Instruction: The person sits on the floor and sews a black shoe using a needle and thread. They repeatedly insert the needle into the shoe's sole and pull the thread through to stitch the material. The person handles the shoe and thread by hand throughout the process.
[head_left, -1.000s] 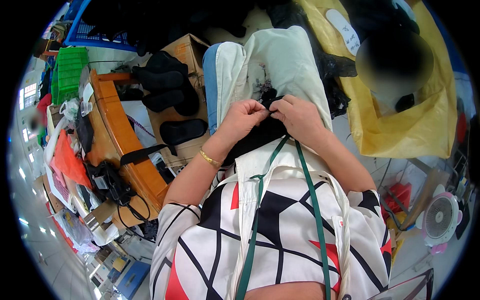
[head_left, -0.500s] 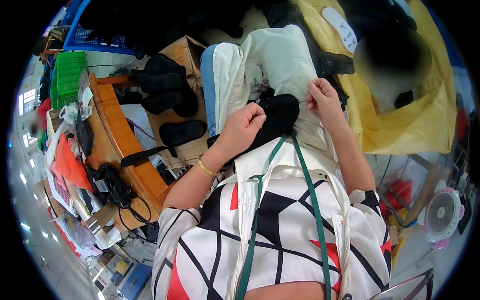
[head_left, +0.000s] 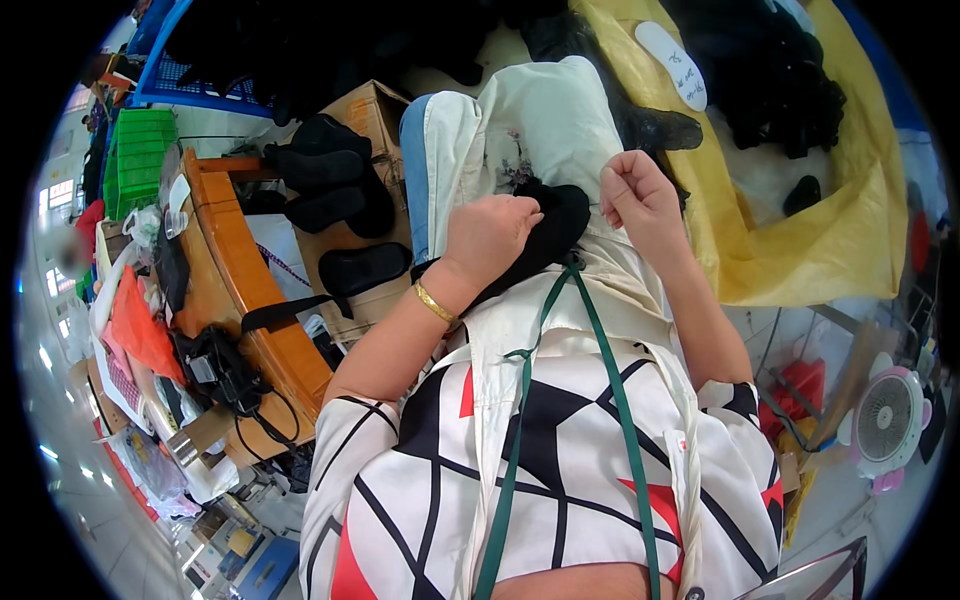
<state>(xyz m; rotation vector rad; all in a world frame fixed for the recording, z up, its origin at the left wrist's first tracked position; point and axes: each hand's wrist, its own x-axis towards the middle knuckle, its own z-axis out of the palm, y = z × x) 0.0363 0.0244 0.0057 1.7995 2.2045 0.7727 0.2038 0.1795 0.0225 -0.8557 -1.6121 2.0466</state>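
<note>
A black slipper (head_left: pixel 562 222) lies across my lap, on the pale apron (head_left: pixel 560 105), its rounded toe pointing to the upper right. My left hand (head_left: pixel 490 240), with a gold bracelet at the wrist, is closed at the slipper's near-left side, thumb and fingers pressed together on it. My right hand (head_left: pixel 640 195) is raised just right of the toe, apart from it. Its thumb and forefinger are pinched, and whatever they hold is too fine to make out. A small dark tuft (head_left: pixel 530 188) shows beside the slipper, above my left hand.
At left, several black slippers (head_left: pixel 325 170) rest on a cardboard box (head_left: pixel 365 105), beside a wooden stool (head_left: pixel 225 260) with a black bag. A yellow sack (head_left: pixel 740 265) holding black pieces and a white sole-shaped piece (head_left: pixel 672 65) spreads at right. A fan (head_left: pixel 888 420) stands lower right.
My left hand has moved slightly up and right along the slipper. The right hand has shifted a little left and turned, still pinched. The slipper has tilted slightly.
</note>
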